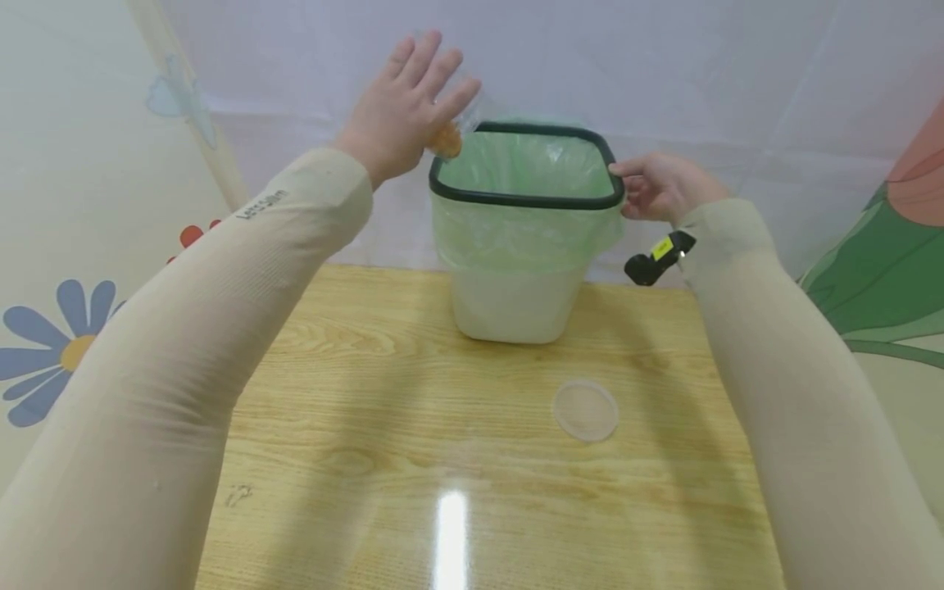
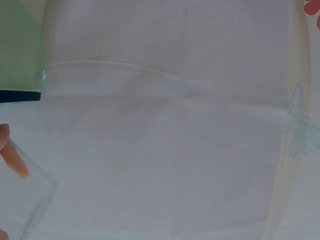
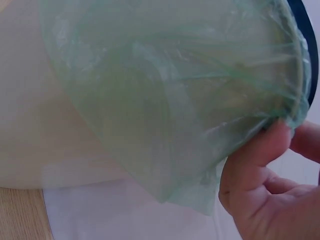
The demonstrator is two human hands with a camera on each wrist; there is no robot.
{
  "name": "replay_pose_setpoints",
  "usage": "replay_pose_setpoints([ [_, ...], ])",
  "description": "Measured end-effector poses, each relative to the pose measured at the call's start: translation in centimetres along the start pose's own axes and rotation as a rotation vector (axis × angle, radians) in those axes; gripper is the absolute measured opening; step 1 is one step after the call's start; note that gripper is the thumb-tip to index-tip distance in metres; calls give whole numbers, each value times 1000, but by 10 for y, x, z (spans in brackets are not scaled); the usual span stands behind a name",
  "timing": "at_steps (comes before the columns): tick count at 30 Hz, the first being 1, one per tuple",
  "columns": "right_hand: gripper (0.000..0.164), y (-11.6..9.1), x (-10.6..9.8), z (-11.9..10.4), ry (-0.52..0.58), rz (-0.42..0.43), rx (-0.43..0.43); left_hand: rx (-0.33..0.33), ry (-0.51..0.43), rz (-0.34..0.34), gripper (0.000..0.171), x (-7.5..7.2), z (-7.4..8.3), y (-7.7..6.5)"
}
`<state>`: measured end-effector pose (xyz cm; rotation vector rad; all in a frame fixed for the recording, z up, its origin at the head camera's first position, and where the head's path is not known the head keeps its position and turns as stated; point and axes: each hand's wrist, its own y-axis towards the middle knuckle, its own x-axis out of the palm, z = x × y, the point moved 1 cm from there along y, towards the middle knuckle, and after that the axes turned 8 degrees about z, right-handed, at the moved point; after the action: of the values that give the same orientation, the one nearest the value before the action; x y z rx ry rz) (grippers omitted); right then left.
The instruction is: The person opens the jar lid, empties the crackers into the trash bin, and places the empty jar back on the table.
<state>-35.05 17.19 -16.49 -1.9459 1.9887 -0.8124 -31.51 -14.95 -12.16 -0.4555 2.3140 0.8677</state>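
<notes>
My left hand [image 1: 404,111] grips a clear plastic container [image 2: 42,192], tilted beside the left edge of the trash bin [image 1: 512,307]. Something orange [image 1: 446,142] shows below the fingers, by the bin's rim; what it is cannot be made out. The white bin stands upright, lined with a thin green trash bag [image 1: 516,233] folded over its outside under a dark rim ring [image 1: 527,201]. At the right side of the rim, my right hand [image 1: 660,187] pinches the edge with thumb and fingers, where the bag bunches up in the right wrist view.
A round translucent lid [image 1: 586,410] lies flat on the wood-grain table [image 1: 413,492], in front of the bin. Behind the bin hangs a pale cloth [image 1: 708,74]. Panels with printed flowers [image 1: 59,352] flank the table. A black strap [image 1: 656,260] hangs from the right wrist.
</notes>
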Motion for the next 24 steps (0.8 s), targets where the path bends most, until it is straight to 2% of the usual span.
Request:
replay_pose_setpoints([
  [4, 11, 0, 0, 0, -6, 6, -5, -3, -10, -18, 78, -1, 0, 1],
  [7, 10, 0, 0, 0, -7, 2, -2, -60, -37, -20, 77, -1, -1, 1],
  [11, 8, 0, 0, -1, -8, -9, 0, -108, -70, 15, 77, 0, -4, 1],
  [18, 8, 1, -1, -1, -10, -11, -2, -110, -68, -10, 76, 0, -4, 2],
  [24, 10, 2, 0, -1, 7, -11, 1, -100, -70, 17, 73, 1, -6, -1],
])
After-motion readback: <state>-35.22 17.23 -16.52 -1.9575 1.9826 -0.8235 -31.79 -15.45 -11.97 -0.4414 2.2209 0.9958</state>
